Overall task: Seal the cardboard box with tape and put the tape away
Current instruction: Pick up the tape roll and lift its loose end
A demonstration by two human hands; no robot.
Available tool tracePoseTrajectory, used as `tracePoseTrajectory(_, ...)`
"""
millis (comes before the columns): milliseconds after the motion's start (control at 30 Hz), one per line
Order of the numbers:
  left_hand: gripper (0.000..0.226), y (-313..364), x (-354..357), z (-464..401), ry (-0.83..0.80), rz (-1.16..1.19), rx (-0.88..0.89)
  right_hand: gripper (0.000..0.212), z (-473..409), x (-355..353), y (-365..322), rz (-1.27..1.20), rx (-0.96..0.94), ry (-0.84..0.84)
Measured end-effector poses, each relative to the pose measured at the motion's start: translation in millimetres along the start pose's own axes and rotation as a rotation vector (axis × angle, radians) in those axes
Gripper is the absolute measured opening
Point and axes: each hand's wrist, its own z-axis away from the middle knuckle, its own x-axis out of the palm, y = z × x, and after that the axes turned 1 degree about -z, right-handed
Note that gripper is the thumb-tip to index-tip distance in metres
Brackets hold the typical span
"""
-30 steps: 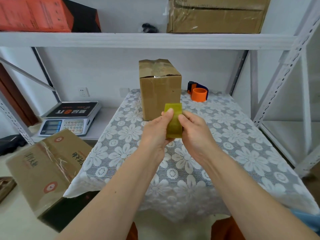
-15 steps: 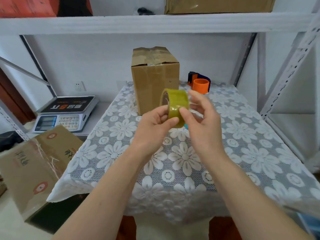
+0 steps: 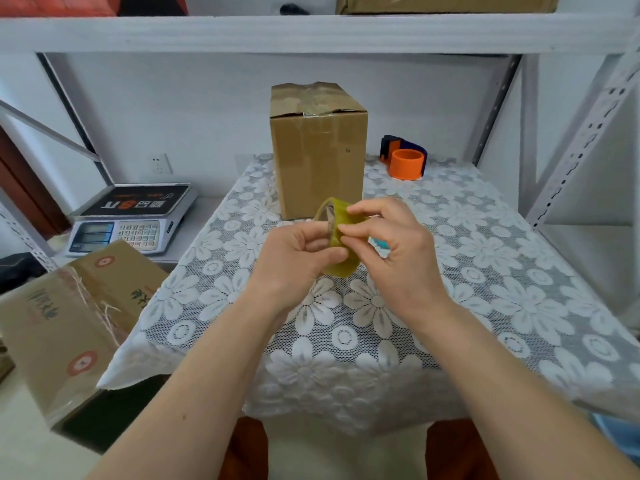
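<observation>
A tall brown cardboard box (image 3: 318, 150) stands upright at the back of the lace-covered table (image 3: 485, 271), its top flaps folded down with old tape on them. In front of it, above the table, I hold a yellowish roll of tape (image 3: 341, 237) between both hands. My left hand (image 3: 298, 258) grips the roll with fingers curled through its core. My right hand (image 3: 398, 251) pinches the roll's outer surface with thumb and forefinger. A small blue thing shows behind my right hand, mostly hidden.
An orange and dark-blue tape dispenser (image 3: 405, 161) sits at the table's back right. Left of the table are a weighing scale (image 3: 135, 220) and a larger cardboard box (image 3: 69, 317). White metal shelving (image 3: 311, 32) frames the table, with boxes on its upper shelf.
Both hands have turned the tape roll from edge-on to angled, so its core shows. They have moved forward over the table, closer to the box.
</observation>
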Motion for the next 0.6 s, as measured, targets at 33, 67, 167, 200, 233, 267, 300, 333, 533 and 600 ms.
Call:
tracePoseTrajectory(33, 0.026, -1, 1, 1, 0.011, -0.012, -0.008, 0.008, 0, -1, -2, -0.033, 0.062, -0.003)
tracePoseTrajectory(67, 0.026, -1, 3, 1, 0.027, -0.022, -0.016, 0.009, 0, -2, -4, -0.059, 0.112, 0.000)
tracePoseTrajectory(167, 0.036, -3, 10, 0, 0.114, -0.041, -0.039, 0.018, -1, -5, -7, -0.083, 0.174, -0.001)
tracePoseTrajectory(200, 0.041, -4, 11, -1, 0.151, -0.054, -0.031, 0.020, -1, -6, -6, -0.085, 0.182, -0.005)
tracePoseTrajectory(233, 0.044, -3, 13, -1, 0.179, -0.065, -0.016, 0.021, -1, -6, -6, -0.086, 0.187, -0.007)
tracePoseTrajectory(267, 0.045, -3, 15, -1, 0.194, -0.071, 0.004, 0.022, -1, -6, -5, -0.085, 0.188, -0.004)
tracePoseTrajectory(300, 0.042, -2, 17, -1, 0.197, -0.074, 0.026, 0.022, -1, -6, -4, -0.082, 0.188, 0.004)
tracePoseTrajectory(333, 0.039, -2, 19, -1, 0.199, -0.074, 0.047, 0.022, -1, -6, -3, -0.078, 0.187, 0.016)
tracePoseTrajectory(533, 0.026, -7, 21, -5, 0.248, -0.137, 0.073, 0.019, 0, -6, -2, -0.052, 0.187, 0.045)
tracePoseTrajectory(600, 0.024, -7, 19, -5, 0.253, -0.125, 0.056, 0.016, 1, -5, -2, -0.046, 0.181, 0.051)
